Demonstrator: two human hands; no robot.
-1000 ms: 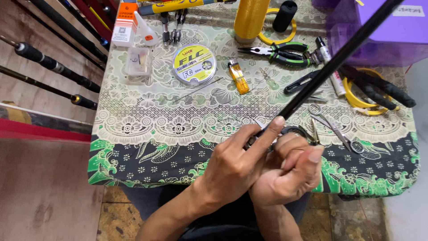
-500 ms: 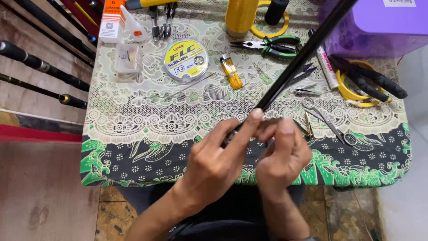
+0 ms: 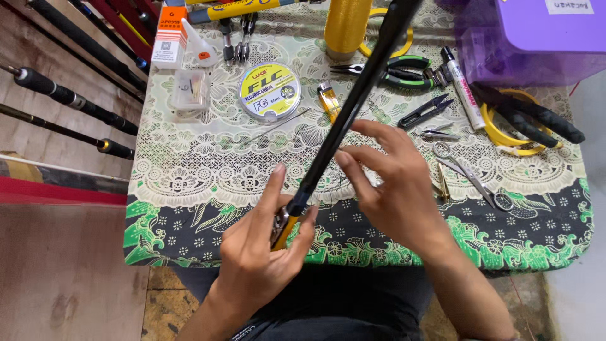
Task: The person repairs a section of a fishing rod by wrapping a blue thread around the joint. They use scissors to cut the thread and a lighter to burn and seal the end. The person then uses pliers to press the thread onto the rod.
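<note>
Step in hand: by the look of it, work on the lower part of a black fishing rod [image 3: 353, 107], near its yellow-and-metal fitting, with the right hand pinching something fine at the blank; whether a thread or line runs there is too thin to tell.
Rod: it runs from the left hand's grip up and away to the right, over the table, out of view at the top.
Left hand [image 3: 259, 252]: closed around the rod's lower end, thumb laid along the blank, fingers wrapped under the yellow fitting [image 3: 282, 228].
Right hand [image 3: 394, 183]: half open, just right of the rod; fingertips [image 3: 341, 156] drawn together and touching the blank, the rest of the fingers spread loosely.
Next move, as a judgement: it calls for a steady left grip so the blank does not roll, and fine fingertip control on the right.
Beyond the hands: a round line spool [image 3: 269, 90], a yellow lighter [image 3: 329, 100], green-handled pliers [image 3: 394, 68].
Right of the right hand: scissors [image 3: 470, 177], black snips [image 3: 426, 112].
Under both: a lace-patterned tablecloth [image 3: 189, 183].
</note>
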